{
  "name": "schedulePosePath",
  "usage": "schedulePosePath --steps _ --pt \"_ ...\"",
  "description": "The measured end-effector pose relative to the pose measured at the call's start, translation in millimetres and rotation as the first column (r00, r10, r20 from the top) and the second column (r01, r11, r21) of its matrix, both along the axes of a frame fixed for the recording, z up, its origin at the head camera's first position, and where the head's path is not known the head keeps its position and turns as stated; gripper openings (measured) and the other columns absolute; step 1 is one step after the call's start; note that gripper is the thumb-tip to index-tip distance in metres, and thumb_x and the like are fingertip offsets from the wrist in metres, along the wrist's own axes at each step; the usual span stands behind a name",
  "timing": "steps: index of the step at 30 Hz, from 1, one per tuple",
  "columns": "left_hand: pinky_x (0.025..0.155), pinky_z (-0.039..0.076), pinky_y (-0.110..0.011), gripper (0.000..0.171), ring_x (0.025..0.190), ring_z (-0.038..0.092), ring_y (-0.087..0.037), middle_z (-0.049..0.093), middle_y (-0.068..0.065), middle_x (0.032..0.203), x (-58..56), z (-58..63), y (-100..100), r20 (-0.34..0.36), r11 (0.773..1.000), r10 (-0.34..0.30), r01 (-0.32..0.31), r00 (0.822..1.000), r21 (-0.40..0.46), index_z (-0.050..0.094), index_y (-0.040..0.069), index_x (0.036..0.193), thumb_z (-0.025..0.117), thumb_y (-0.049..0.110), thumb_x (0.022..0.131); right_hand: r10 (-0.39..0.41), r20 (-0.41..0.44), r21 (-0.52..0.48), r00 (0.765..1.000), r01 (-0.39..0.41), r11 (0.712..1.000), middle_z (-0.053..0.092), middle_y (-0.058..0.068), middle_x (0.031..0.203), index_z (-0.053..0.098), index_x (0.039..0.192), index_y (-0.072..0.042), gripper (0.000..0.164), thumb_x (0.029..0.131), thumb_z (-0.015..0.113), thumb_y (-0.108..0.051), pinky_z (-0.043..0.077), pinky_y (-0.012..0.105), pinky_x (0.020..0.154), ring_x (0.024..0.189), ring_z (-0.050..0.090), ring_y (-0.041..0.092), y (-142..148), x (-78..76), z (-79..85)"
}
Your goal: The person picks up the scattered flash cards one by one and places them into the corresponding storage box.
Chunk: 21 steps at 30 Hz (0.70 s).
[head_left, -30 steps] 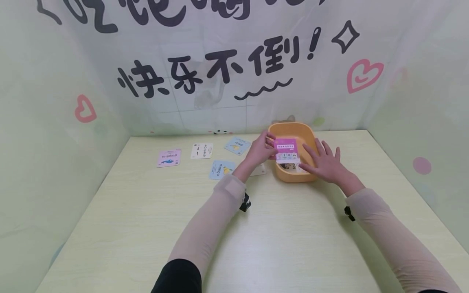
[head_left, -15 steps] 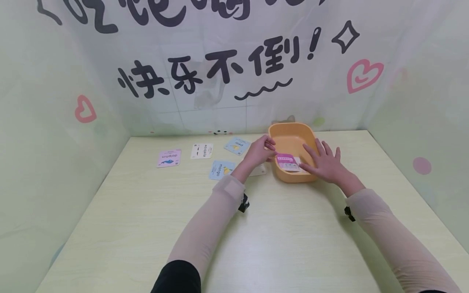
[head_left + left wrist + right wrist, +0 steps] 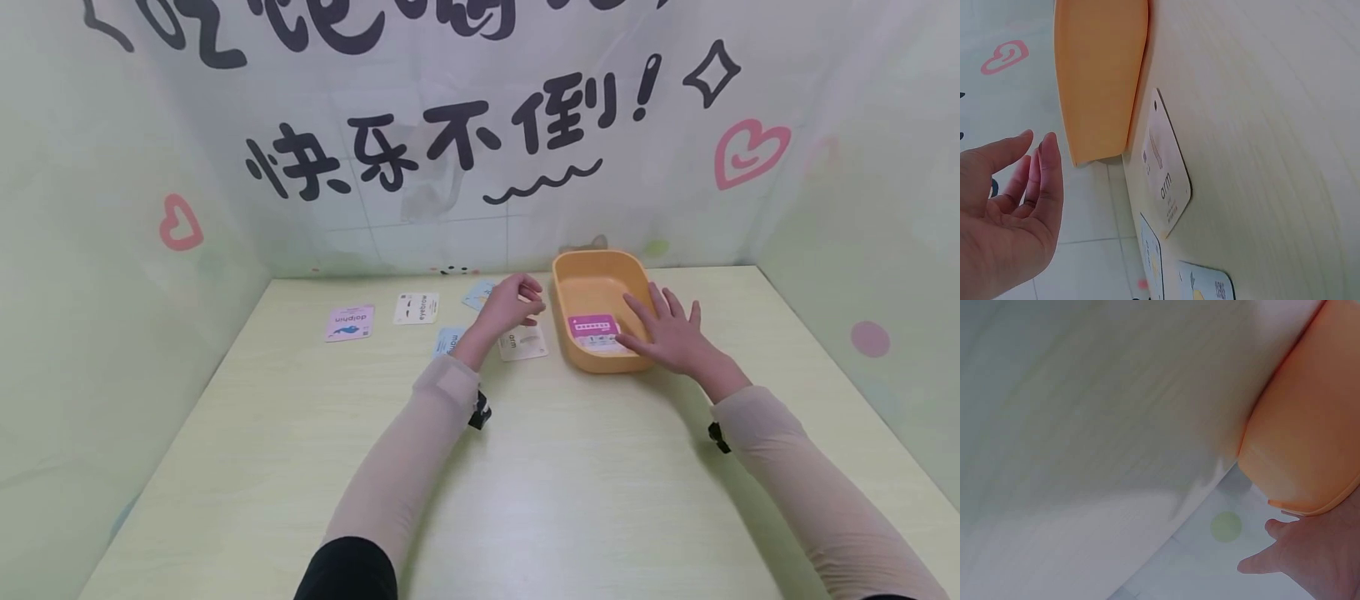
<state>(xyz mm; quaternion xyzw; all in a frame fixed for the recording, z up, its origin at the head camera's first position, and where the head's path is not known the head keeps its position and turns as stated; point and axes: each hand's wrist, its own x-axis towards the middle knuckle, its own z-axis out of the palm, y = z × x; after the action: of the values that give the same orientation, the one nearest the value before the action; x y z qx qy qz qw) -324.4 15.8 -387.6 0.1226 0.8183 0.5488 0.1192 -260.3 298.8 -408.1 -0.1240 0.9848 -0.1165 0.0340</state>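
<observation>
An orange plastic bin (image 3: 596, 287) stands at the back right of the table, and a pink-and-white card (image 3: 594, 330) lies inside it. My right hand (image 3: 673, 335) has its fingers spread over the bin's right rim. Left of the bin hovers my left hand (image 3: 508, 307), fingers loosely bent, holding nothing. Below it on the table lies a white card reading "arm" (image 3: 525, 345), seen fully in the left wrist view. The blue mango card (image 3: 447, 340) and blue pear card (image 3: 477, 293) are partly hidden behind the left hand and wrist.
Further left lie a white "eyebrow" card (image 3: 416, 308) and a lilac "dolphin" card (image 3: 348, 323). A printed white curtain (image 3: 420, 200) closes off the table's back edge, with pale walls on both sides.
The pink card has dropped from my left hand into the bin and lies there. My left hand has drawn back leftward, over the arm card. The right hand has stayed at the rim.
</observation>
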Motion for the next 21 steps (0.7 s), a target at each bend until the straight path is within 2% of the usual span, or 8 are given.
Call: schedulePosePath --steps 3,7,17,21 --pt "0.072 0.063 -0.025 0.034 0.109 0.066 -0.042 0.061 -0.018 0.115 -2.8 -0.5 -9.1 0.002 1.000 0.014 -0.014 1.000 -0.003 0.054 -0.003 0.126 0.065 0.002 0.093 0.000 0.000 0.000 1.000 0.000 1.000 -0.006 0.028 0.165 0.015 0.160 -0.015 0.082 0.097 0.044 -0.059 -0.007 0.082 0.111 0.150 -0.002 0.053 0.3 0.0 -0.3" --pt "0.073 0.063 -0.025 0.036 0.109 0.066 -0.041 0.061 -0.016 0.116 -5.2 -0.2 -22.7 0.009 0.999 0.048 -0.047 0.999 -0.010 0.054 -0.002 0.127 0.065 0.002 0.093 0.001 -0.005 0.007 1.000 -0.001 1.000 -0.006 0.028 0.165 0.015 0.160 -0.015 0.082 0.097 0.044 -0.059 -0.007 0.083 0.110 0.150 -0.002 0.054 0.2 -0.7 -0.7" --pt "0.078 0.063 -0.025 0.035 0.103 0.065 -0.027 0.060 -0.013 0.117 -11.0 -0.2 -60.5 0.022 0.991 0.133 -0.133 0.991 -0.034 0.054 0.001 0.128 0.064 0.004 0.095 0.005 -0.007 0.011 1.000 -0.005 1.000 -0.005 0.029 0.165 0.015 0.160 -0.014 0.082 0.098 0.044 -0.059 -0.006 0.083 0.110 0.149 -0.001 0.054 -1.2 -0.8 -0.3" --pt "0.082 0.063 -0.028 0.036 0.105 0.065 -0.027 0.059 -0.014 0.119 -11.5 0.3 -75.1 0.024 0.988 0.150 -0.149 0.988 -0.039 0.053 0.001 0.129 0.064 0.005 0.095 0.003 -0.007 0.007 1.000 -0.003 1.000 -0.004 0.030 0.164 0.016 0.160 -0.013 0.082 0.098 0.045 -0.058 -0.006 0.084 0.110 0.149 -0.001 0.055 -1.4 0.9 0.7"
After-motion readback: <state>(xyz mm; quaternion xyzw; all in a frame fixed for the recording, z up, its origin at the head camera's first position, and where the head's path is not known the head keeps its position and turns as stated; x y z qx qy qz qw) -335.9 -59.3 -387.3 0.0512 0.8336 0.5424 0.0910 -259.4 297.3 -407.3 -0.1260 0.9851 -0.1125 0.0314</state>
